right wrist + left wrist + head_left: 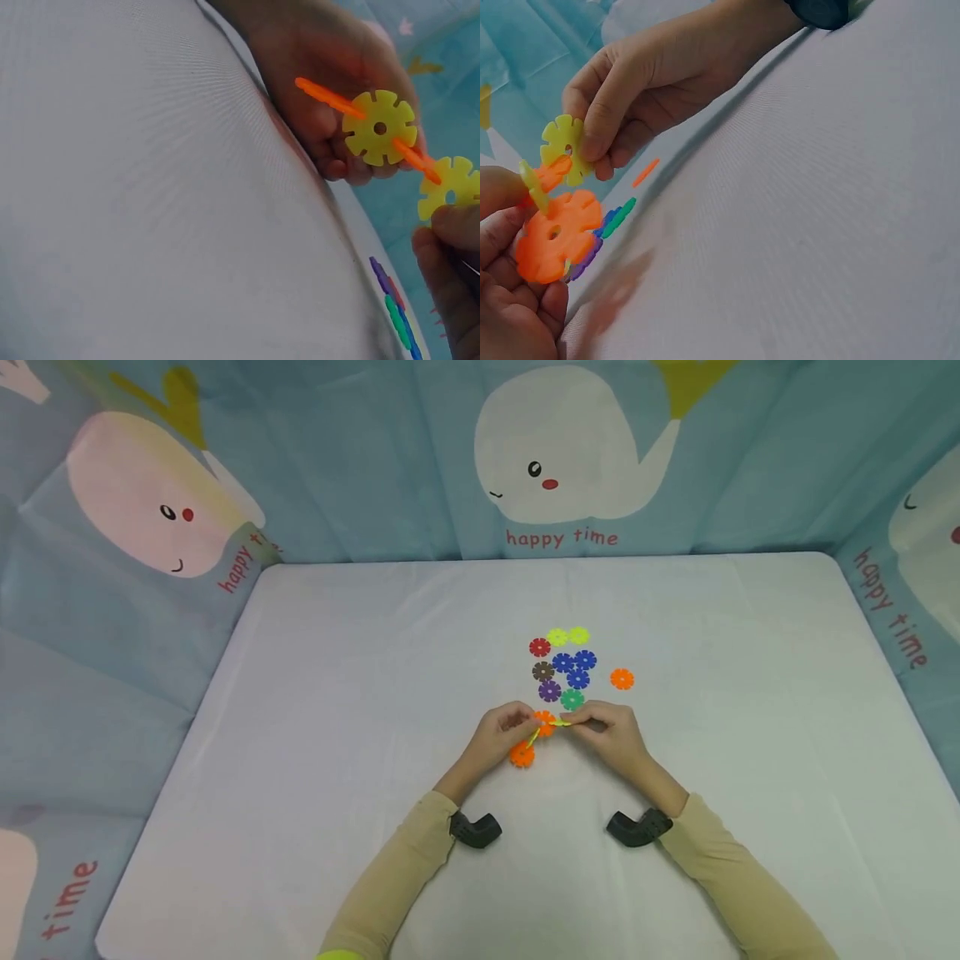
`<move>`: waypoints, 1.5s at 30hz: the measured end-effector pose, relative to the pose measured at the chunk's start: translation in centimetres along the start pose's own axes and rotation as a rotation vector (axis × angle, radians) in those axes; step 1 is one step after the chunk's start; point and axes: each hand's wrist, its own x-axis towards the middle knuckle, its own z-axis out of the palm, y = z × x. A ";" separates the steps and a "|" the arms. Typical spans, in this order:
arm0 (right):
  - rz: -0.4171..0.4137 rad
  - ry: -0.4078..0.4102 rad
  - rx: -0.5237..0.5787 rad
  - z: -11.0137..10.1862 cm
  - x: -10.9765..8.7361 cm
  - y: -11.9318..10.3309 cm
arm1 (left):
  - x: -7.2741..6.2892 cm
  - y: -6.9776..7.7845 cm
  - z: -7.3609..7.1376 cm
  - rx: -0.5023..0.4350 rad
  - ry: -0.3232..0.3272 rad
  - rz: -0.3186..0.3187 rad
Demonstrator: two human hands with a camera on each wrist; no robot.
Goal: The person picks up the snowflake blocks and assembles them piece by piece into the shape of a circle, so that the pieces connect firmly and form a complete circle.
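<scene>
We see an orange-and-yellow plastic flower-disc chain (570, 215) running near-left to far-right.
Left hand (498, 735) and right hand (613, 737) pinch it, hiding parts.

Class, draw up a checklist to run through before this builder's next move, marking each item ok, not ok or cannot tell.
1. Left hand holds the joined chain of discs: ok.
2. Right hand pinches the yellow end disc: ok.
3. Chain colours alternate, orange and yellow: ok.
4. Yellow end disc pushed fully into its neighbour's slot: cannot tell.
5. Loose orange disc on the table, apart from the cluster: ok.
6. All loose discs grouped together: not ok, the orange one sits alone.
</scene>
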 end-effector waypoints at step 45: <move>0.561 0.040 0.482 -2.0 -0.4 1.9 | 0.1 0.1 0.0 -0.051 0.091 -0.016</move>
